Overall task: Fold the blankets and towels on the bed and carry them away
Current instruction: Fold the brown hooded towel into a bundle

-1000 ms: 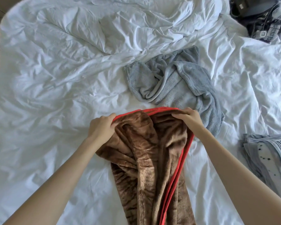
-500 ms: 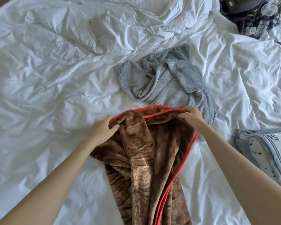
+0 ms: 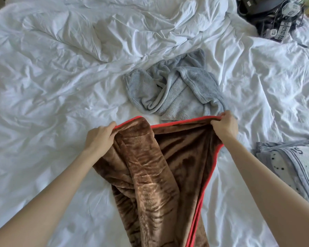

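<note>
The bed [image 3: 43, 86], covered in rumpled white bedding, serves as the working surface. The left hand [image 3: 101, 138] grips one end of the red-trimmed top hem of the brown blanket [image 3: 150, 175], fingers [image 3: 111, 126] curled over the trim. The blanket runs from that hem toward the person, with a twisted fold down its left half. Holding the hem at two spread points appears intended to draw the cloth flat before folding. Just beyond the hem lies the grey towel [image 3: 175, 90], crumpled and not yet folded. The right hand [image 3: 224, 128] pinches the hem's other end, fingers closed on the trim, beside the towel's near corner. Farther right, a patterned blanket [image 3: 292, 166] lies folded. A dark bundle of gear [image 3: 271, 16] occupies the far corner.
</note>
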`<state>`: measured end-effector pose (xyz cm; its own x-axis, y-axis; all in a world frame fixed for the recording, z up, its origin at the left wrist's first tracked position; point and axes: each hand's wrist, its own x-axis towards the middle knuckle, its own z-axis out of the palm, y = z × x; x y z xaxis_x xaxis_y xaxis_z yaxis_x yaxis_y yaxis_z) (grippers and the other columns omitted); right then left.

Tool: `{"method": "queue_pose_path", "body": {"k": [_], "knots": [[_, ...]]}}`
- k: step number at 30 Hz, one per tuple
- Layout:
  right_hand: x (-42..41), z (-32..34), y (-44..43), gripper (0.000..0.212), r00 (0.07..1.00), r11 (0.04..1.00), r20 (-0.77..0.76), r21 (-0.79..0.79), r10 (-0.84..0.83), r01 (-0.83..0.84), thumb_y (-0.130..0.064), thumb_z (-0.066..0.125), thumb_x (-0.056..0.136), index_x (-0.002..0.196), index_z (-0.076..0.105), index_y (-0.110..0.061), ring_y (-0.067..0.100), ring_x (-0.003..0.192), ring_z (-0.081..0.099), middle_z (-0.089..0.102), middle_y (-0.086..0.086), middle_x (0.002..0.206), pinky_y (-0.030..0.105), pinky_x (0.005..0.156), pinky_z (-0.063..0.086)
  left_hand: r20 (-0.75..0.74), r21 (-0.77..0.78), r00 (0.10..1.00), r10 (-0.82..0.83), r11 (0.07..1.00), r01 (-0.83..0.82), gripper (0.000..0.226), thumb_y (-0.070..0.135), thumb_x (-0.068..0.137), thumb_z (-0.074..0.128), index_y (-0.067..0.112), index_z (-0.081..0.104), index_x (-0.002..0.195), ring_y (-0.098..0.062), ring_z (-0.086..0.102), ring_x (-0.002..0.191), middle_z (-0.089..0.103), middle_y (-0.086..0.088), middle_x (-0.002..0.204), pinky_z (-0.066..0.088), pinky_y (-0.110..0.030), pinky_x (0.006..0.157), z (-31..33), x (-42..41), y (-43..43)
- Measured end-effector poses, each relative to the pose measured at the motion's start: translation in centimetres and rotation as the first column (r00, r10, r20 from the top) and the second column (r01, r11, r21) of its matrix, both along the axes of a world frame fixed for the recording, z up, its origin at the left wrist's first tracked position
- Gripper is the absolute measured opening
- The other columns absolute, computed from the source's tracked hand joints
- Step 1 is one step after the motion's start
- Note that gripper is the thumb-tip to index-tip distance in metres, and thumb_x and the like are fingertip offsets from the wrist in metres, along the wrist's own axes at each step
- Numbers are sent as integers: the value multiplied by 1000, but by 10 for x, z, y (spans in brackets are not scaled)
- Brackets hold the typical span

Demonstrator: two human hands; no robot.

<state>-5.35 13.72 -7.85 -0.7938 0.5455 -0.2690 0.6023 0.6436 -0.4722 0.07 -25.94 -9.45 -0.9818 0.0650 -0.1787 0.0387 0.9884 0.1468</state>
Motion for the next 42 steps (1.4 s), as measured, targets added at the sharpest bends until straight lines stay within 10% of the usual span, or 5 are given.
{"method": "queue_pose_path", "body": {"k": [13,22,27,32,42], "knots": [[19,51,-93,14,998,741,30,-668,-51,58,-11,77,71,80,67,-8,22,73,63,67,14,83,38,74,55,5,539,990,141,834,-121,19,19,91,65,15,66,109,-21,54,111,63,-1,114,43,-33,94,-3,-23,64],[50,37,-211,18,895,301,-44,-933,445,-196,-12,53,97,115,54,-16,27,103,67,68,10,108,30,85,52,681,704,726,95,-361,-612,74,68,85,53,5,62,123,-23,70,103,71,-13,115,59,-32,81,17,35,16],[42,14,-197,38,890,611,-89,-696,447,-377,10,41,90,126,48,-2,26,96,63,66,16,117,25,77,50,519,683,743,424,316,-658,51,8,73,79,6,59,120,-33,66,105,69,-15,112,53,-50,93,-7,60,15],[26,-10,-170,63,655,652,-20,-80,756,-754,-5,64,71,131,49,-15,25,129,38,52,4,132,37,102,32,311,713,690,654,319,-624,10,5,86,62,13,61,92,-17,60,75,63,1,79,47,-31,74,-2,56,-4],[13,-5,-198,13,563,525,-204,-212,801,-824,-32,74,77,83,68,-22,17,82,59,65,-5,79,35,75,41,568,802,808,155,116,-586,40,51,83,72,39,62,120,-9,65,110,70,9,116,55,-23,85,12,48,39]]}}
